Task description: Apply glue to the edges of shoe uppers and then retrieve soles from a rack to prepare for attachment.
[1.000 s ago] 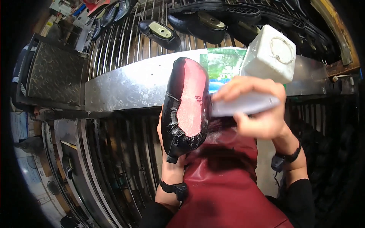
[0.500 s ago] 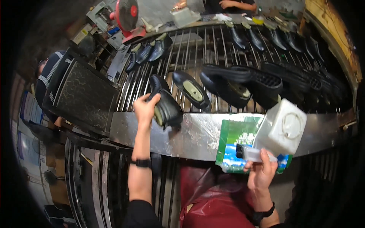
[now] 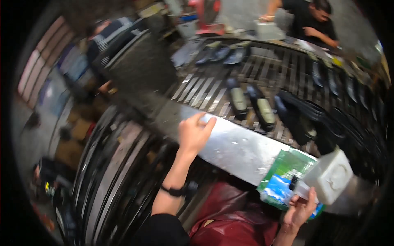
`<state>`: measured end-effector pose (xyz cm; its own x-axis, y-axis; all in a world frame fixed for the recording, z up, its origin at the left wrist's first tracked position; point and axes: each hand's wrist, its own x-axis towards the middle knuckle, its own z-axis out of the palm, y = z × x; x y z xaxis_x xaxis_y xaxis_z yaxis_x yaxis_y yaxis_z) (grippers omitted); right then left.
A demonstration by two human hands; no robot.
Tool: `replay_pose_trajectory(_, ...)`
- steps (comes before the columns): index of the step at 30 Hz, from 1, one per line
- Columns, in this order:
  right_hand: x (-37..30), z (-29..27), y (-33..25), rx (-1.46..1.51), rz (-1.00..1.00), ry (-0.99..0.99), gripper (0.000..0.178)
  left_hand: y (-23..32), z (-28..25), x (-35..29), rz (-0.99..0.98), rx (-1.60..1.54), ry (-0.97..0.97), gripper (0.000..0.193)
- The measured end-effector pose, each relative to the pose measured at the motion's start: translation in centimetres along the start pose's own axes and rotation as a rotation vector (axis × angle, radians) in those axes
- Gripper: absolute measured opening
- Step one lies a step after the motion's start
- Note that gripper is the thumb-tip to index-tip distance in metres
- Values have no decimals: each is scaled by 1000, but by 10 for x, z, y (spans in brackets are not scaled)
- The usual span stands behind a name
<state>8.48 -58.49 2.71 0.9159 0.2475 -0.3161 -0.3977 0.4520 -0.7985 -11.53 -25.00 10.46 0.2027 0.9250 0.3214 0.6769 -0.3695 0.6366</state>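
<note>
Fingers (image 3: 204, 123) of the left hand (image 3: 193, 133) lie loosely together, palm down and empty, on the bare metal surface (image 3: 238, 149). The right hand (image 3: 301, 209) has its fingers curled around a dark-headed brush (image 3: 296, 186) beside the white tub (image 3: 330, 176) and green sheet (image 3: 287, 172). Light and stiff, the brush likely handles best gripped along its handle, away from the possibly sticky head.

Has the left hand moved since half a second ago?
Yes. The left hand has come back off the shoe on the rollers toward the person, and now rests empty on the metal ledge.
</note>
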Motion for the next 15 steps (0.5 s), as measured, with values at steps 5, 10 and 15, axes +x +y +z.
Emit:
replay_pose_trajectory(5, 53, -95, 16, 18, 37, -124, 35, -32, -324, -130, 69, 587, 810, 18)
replay_pose_trajectory(10, 59, -103, 14, 11, 120, -253, 42, -118, -639, -355, -802, 1638, 317, 102)
replay_pose_trajectory(15, 14, -75, 6, 19, 99, -236, 26, -160, -646, -375, -639, 824, 138, 87)
